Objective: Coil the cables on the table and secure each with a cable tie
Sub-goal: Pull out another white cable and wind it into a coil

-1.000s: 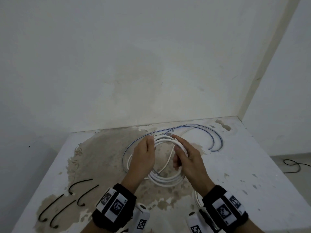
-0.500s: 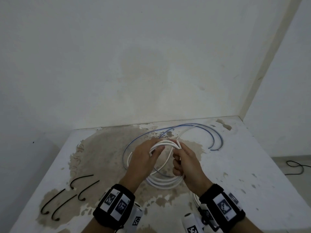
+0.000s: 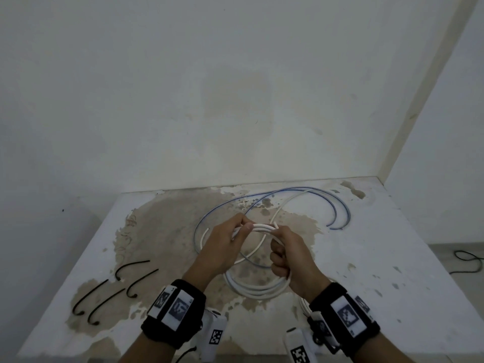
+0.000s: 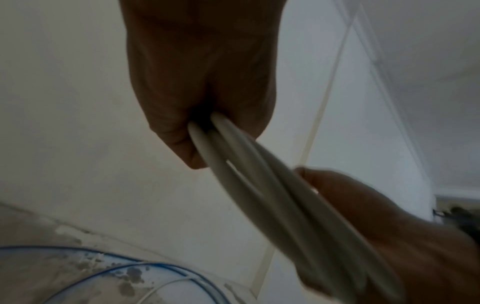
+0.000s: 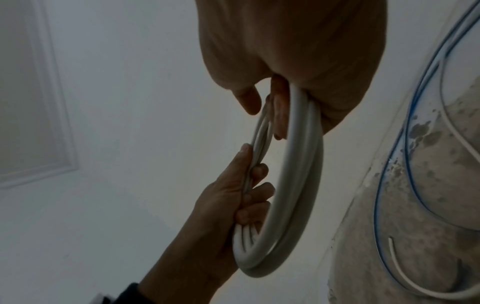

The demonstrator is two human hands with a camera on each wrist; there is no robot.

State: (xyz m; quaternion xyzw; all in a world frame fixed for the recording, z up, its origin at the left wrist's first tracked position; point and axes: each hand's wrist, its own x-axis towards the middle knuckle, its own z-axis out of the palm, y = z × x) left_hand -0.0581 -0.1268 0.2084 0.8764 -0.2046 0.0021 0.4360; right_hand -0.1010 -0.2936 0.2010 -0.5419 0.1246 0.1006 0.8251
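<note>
Toward the front left corner of the table [image 3: 392, 258] lie four black cable ties [image 3: 115, 289], loose and well apart from the work, so whichever hand goes for one must give up its hold. The left hand [image 3: 222, 247] has fingers and thumb curled round the far left arc of the white cable coil [image 3: 258, 290], several turns bunched in its grip; if that grip slackens, the stiff loops will likely spring apart and the winding is lost. The right hand [image 3: 290, 260] clasps the coil's right side in a closed fist, and a free white tail runs from there toward the back edge. That tail crosses the blue cable [image 3: 340, 205] sprawled across the middle and back right of the table (its end sits near the back right corner), so drawing in the slack could drag or snag the blue one, tangling the two
</note>
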